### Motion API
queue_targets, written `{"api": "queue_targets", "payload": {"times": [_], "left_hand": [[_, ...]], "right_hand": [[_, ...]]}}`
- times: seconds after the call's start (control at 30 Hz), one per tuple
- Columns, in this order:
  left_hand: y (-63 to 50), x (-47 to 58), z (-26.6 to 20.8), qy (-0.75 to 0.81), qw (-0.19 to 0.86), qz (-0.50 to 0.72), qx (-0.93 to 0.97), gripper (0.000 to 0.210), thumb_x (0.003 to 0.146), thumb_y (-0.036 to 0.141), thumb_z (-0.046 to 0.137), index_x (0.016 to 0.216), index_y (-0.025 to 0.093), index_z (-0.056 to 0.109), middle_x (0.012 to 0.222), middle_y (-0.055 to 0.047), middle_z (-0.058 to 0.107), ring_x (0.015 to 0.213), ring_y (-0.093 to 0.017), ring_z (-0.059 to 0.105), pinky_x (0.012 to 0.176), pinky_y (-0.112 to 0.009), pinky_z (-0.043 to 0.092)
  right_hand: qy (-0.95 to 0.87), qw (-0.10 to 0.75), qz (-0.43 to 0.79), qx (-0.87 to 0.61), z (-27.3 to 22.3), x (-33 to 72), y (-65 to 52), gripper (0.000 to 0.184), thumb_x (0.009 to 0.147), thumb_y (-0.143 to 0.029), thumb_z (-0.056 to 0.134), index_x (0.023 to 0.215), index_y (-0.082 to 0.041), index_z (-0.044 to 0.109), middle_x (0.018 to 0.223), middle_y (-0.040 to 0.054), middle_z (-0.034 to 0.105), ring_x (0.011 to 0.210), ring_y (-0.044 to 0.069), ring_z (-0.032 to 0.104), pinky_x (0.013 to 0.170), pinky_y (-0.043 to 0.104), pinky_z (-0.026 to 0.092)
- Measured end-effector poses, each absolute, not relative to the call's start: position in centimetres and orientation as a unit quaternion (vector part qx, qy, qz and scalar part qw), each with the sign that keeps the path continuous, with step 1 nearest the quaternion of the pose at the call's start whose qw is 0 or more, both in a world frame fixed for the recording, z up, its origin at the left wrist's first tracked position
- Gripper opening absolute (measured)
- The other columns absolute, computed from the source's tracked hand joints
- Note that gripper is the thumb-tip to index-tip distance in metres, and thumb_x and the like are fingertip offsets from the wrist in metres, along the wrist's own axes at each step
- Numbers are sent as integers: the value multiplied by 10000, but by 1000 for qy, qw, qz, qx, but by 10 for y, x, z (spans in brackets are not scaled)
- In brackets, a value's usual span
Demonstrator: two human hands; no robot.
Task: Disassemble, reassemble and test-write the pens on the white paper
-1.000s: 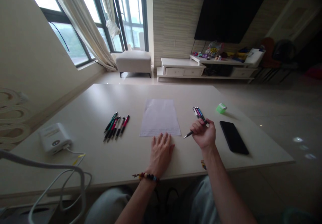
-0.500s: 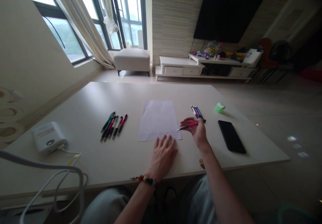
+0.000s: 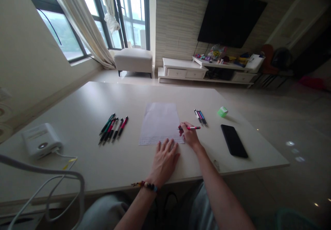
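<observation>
A white sheet of paper lies on the table, with lines of small handwriting along its near edge. My left hand rests flat across that near edge, fingers spread, a beaded bracelet on the wrist. At the sheet's right edge my right hand grips a red pen, its tip pointing left over the paper. Whether the tip touches the sheet I cannot tell. Several pens lie in a group left of the paper. Beyond my right hand lies a smaller group of pens.
A black phone lies at the right, with a small green-and-white box behind it. On the left stands a white device with a cable looping over the table's near edge. The white table ends just before my lap.
My right hand has moved left to the paper's edge and now holds the pen in a writing grip. The small pen group is uncovered. My left hand stays on the sheet; the view has shifted slightly.
</observation>
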State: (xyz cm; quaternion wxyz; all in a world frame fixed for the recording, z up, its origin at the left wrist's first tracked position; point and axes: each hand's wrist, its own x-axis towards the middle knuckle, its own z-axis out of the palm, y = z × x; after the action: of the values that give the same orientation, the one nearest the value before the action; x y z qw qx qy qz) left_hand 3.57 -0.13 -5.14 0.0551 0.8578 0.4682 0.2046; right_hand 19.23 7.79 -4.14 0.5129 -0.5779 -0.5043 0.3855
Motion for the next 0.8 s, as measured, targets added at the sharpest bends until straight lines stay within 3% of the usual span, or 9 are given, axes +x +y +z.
{"api": "queue_targets", "payload": {"times": [0.2, 0.33, 0.8], "left_hand": [[-1, 36, -52, 468, 55, 203, 859, 364, 922, 305, 386, 1267, 229, 474, 1357, -87, 469, 1287, -268, 363, 1077, -532, 240], [-2, 36, -52, 468, 58, 206, 857, 360, 920, 310, 390, 1257, 224, 484, 1356, -96, 469, 1282, -270, 369, 1074, -536, 241], [-3, 35, -52, 468, 67, 218, 854, 361, 921, 312, 383, 1258, 229, 481, 1354, -93, 467, 1281, -268, 370, 1073, -537, 238]], "right_hand": [[-522, 499, 298, -624, -56, 189, 80, 176, 719, -265, 435, 703, -173, 584, 424, -41, 489, 376, 116, 457, 364, 206, 314], [-507, 500, 252, -655, -61, 188, 82, 198, 678, -222, 398, 539, -184, 535, 394, -25, 460, 388, 124, 452, 375, 219, 301], [-507, 485, 238, -672, -61, 186, 81, 209, 679, -201, 415, 509, -181, 537, 390, -10, 490, 397, 128, 461, 387, 218, 309]]}}
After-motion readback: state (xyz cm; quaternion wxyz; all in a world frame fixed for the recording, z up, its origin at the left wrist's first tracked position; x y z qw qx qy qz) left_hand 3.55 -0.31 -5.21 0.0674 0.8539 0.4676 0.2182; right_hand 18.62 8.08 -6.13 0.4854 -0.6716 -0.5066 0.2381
